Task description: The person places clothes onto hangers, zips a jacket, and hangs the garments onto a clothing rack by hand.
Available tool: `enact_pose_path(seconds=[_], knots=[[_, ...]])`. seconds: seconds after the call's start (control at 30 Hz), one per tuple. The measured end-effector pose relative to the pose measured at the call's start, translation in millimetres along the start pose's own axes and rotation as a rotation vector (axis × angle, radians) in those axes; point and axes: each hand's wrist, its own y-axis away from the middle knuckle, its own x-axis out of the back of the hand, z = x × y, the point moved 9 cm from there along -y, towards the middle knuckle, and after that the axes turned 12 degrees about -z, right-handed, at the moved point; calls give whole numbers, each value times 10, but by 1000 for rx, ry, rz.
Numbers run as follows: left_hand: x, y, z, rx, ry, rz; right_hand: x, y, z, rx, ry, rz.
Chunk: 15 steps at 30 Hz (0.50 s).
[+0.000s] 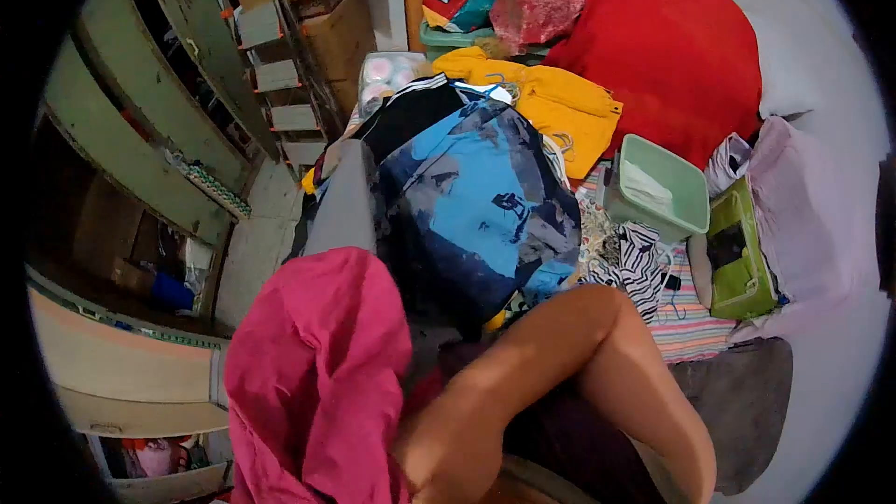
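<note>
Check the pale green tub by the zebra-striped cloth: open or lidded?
Open: the tub has no lid over its rim, and something white shows inside.

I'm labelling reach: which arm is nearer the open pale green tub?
Right: the bent right arm shows below the tub, apart from it, black-and-white cloth between. The left arm isn't visible, perhaps hidden by the pink cloth.

Indoor shot, dim to moderate light, fisheye with black corners.
Green cabinet [140, 151] interior falls into deep shadow, frame bowed by lens; pale wall [831, 383] at right brighter, greyish. Red cloth [672, 47] saturated, texture mostly lost. Soft shading on pink fabric [317, 364] folds. Fine detail soft.
</note>
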Motion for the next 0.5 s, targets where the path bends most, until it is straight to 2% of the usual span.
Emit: enact_pose_path(seconds=[0.07,0.13,0.17,0.2,0.27,0.33,0.4,0.5], knots=[[-184,-135,-132,35,23,-33,154,15,-262,198,-4,109],[-368,-254,-274,65,64,-62,379,129,-605,541,1,296],[-453,-312,-339,75,85,-74,515,184,-649,572,48,392],[-542,-361,-386,89,112,-88,661,224,-618,491,102,505],[-702,-446,-495,109,159,-109,1187,493,-215,-257,223,617],[-833,-515,-600,131,207,-121,1716,920,-42,-80,-195,1081],[-932,-553,-665,151,247,-130,2190,1204,149,312,-470,1078],[-913,-499,-684,175,237,-136,2540,2068,259,485,-454,1408]])
